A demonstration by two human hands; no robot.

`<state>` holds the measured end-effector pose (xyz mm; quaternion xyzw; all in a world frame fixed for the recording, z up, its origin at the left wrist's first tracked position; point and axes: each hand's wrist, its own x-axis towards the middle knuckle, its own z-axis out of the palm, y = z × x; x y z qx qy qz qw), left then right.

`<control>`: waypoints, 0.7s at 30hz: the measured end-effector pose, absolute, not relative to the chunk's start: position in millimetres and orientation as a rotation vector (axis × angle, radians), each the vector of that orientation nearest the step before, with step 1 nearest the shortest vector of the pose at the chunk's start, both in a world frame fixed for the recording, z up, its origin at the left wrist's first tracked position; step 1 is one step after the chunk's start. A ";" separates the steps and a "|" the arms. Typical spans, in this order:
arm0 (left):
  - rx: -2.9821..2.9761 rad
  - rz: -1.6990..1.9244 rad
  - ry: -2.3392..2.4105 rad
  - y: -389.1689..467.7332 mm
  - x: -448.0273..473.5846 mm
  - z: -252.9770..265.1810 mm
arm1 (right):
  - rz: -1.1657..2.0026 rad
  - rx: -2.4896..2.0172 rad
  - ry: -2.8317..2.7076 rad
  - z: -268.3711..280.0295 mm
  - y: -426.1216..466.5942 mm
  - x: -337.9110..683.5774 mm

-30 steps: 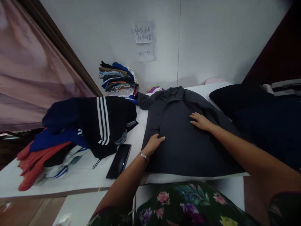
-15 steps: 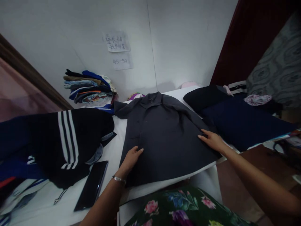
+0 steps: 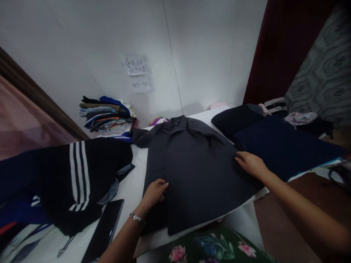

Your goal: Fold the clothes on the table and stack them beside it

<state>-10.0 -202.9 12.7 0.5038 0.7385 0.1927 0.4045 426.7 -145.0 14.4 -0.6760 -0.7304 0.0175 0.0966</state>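
Observation:
A dark grey coat [image 3: 197, 179] lies spread front side up on a white-covered table [image 3: 139, 160], its collar toward the wall. My left hand [image 3: 155, 192], with a silver bracelet at the wrist, pinches the coat's front opening edge low down, and that edge lies over the other front panel. At the right side of the coat my right hand [image 3: 251, 163] has its fingers closed on the cloth near the sleeve. The coat's left-hand sleeve sticks out to the side, while the far part of the right-hand one runs down along the body.
Black clothing with three white stripes [image 3: 79, 175] lies at left, beside a dark phone or tablet [image 3: 105, 230]. Behind it rises a stack of folded clothes [image 3: 108, 115]. Navy clothing [image 3: 276, 146] covers the right side. Two paper notes [image 3: 137, 65] hang on the wall.
My left hand has closed on the coat's front edge and shifted it, so the front panels part at the hem. My right hand's fingers have closed on the side cloth. The view tilted up slightly.

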 end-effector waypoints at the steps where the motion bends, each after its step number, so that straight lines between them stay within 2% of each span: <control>1: 1.378 0.494 1.914 -197.6 -10.1 18.1 | -0.007 -1.902 -2.189 19.3 -143.7 418.5; 4: 1.721 0.523 2.032 -173.7 4.4 40.3 | -0.023 -1.796 -2.266 25.9 -135.1 394.4; 9: 2.150 0.488 1.929 -111.6 72.5 66.4 | 0.152 -2.053 -2.374 10.9 -121.0 372.1; 15: 2.520 0.395 1.695 -27.3 157.8 61.3 | 0.147 -2.007 -2.364 -5.0 -118.9 372.3; 21: 2.515 0.364 1.605 32.8 209.3 50.0 | 0.233 -1.931 -2.302 -6.0 -120.1 371.7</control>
